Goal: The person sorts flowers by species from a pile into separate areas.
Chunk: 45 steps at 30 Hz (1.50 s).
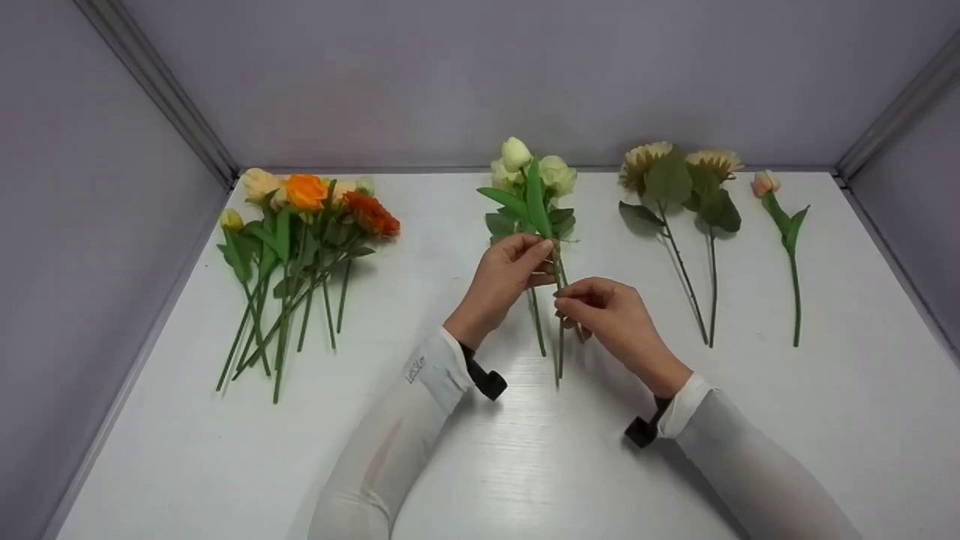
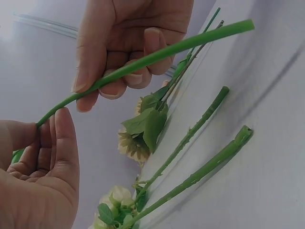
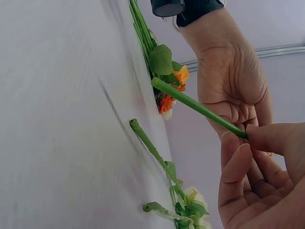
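Observation:
A white tulip (image 1: pixel 516 154) with long green leaves is held by its stem between both hands, above the middle of the table. My left hand (image 1: pixel 506 274) pinches the stem just under the leaves. Lower down, my right hand (image 1: pixel 611 319) pinches the same stem between thumb and fingertips. In the left wrist view the smooth green stem (image 2: pixel 143 62) runs from one hand past the other, its cut end free. Two white roses (image 1: pixel 557 176) lie on the table behind and beneath the tulip, their stems (image 2: pixel 200 164) resting apart from the hands.
At the left lies a bunch of several flowers, among them an orange rose (image 1: pixel 306 193) and a red-orange bloom (image 1: pixel 371 214). Two cream flowers (image 1: pixel 646 165) with broad leaves lie to the right, beside a pink tulip (image 1: pixel 766 184). Grey walls (image 1: pixel 450 82) enclose the white table (image 1: pixel 517 480).

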### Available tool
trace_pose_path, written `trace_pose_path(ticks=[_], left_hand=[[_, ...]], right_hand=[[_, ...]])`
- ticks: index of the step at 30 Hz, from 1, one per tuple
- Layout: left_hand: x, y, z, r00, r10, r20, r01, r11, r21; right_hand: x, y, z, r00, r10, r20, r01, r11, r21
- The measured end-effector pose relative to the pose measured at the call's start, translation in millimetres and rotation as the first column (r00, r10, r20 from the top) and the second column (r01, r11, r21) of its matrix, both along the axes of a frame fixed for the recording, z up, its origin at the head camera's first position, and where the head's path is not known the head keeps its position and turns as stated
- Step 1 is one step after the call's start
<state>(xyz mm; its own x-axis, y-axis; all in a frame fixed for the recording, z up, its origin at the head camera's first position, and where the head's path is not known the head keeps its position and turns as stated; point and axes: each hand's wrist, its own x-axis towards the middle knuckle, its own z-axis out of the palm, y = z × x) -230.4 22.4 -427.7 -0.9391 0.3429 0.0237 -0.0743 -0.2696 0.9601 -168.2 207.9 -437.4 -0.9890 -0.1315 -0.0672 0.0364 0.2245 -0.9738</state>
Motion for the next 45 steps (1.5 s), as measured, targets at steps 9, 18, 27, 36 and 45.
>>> trace_pose_path(ticks=[9,18,27,36,45], left_hand=[[10.2,5.2,7.6,0.993,-0.041,-0.107,0.029,0.993,-0.113],[40.4,22.4,14.6,0.714,-0.456,-0.531,-0.124,0.665,-0.737],[76.5,68.0,-0.6,0.314,-0.848,-0.428,-0.401,0.290,-0.869],[84.8,77.6,-2.1,0.273,-0.878,-0.392,-0.367,0.282,-0.887],[81.7,75.4,-2.4,0.288,-0.878,-0.383,-0.325,0.287,-0.901]], right_hand=[[0.0,10.5,7.8,0.998,-0.044,-0.048,0.042,0.998,-0.042],[-13.3,105.5,26.7,0.973,-0.217,-0.076,0.224,0.968,0.108],[-32.7,251.8,22.6,0.882,-0.463,0.090,0.431,0.868,0.246],[-38.4,292.1,10.4,0.856,-0.482,0.189,0.404,0.850,0.338],[-33.9,293.5,3.3,0.861,-0.494,0.118,0.388,0.790,0.475]])
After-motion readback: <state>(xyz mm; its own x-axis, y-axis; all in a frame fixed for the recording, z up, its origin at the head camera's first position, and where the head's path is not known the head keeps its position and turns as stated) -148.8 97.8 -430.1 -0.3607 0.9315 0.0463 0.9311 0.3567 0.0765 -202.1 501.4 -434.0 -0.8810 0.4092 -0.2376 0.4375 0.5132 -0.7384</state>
